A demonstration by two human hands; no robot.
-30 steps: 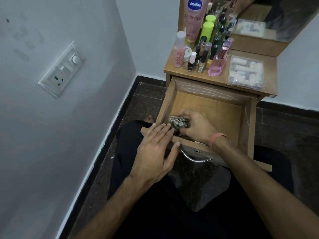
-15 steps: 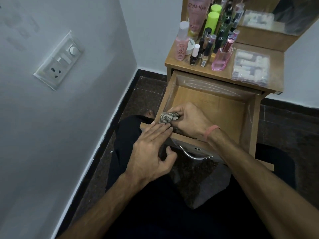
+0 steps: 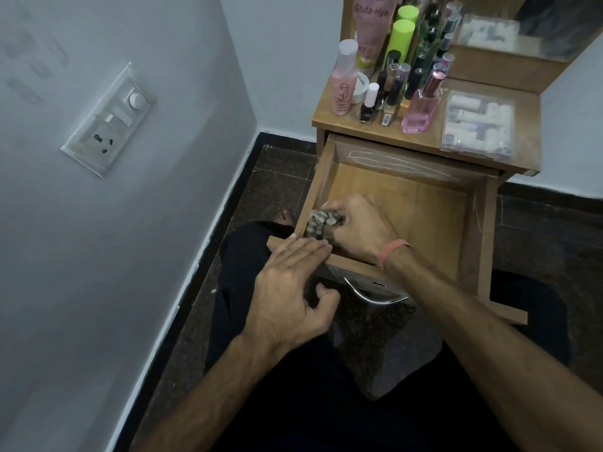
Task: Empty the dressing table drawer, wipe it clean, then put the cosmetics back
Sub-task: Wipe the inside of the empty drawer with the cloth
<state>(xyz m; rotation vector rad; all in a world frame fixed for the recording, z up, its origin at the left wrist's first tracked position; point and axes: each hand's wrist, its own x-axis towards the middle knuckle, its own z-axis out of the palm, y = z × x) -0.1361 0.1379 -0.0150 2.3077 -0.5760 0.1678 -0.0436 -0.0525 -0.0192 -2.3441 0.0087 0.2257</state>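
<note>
Gripping a crumpled patterned cloth (image 3: 321, 223), the right hand (image 3: 362, 228) presses it into the wooden drawer (image 3: 424, 216) at its near-left corner. The left hand (image 3: 290, 288) lies flat, fingers extended and holding nothing, on the drawer's front edge above a curved metal handle (image 3: 375, 296).

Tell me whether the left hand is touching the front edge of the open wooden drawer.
Touching. The head view shows the left hand with its fingers lying flat across the front edge of the wooden drawer, no gap visible.
</note>
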